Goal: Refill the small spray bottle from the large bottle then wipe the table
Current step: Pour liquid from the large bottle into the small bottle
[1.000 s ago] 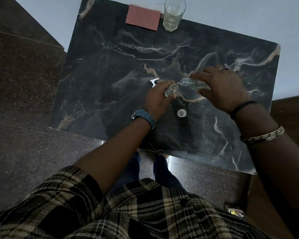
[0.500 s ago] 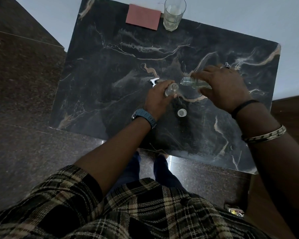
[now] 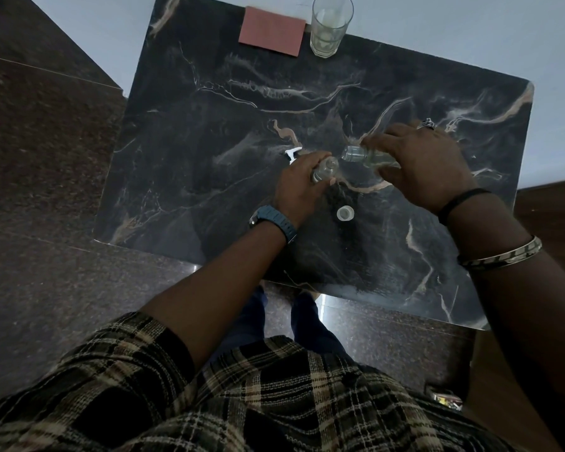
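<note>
Head view, looking down at a dark marble table w/ pale veins. Left hand is wrapped around the small spray bottle, standing on the table near its centre, open neck up. Right hand grips the large bottle, clear and tipped sideways — its mouth points left, just beside the small bottle's neck. A white spray head lies on the table at the left hand's fingertips. A small round cap sits on the table just in front of both hands. At the far edge — a pink cloth next to a drinking glass. Watch on left wrist, bangle on right.
</note>
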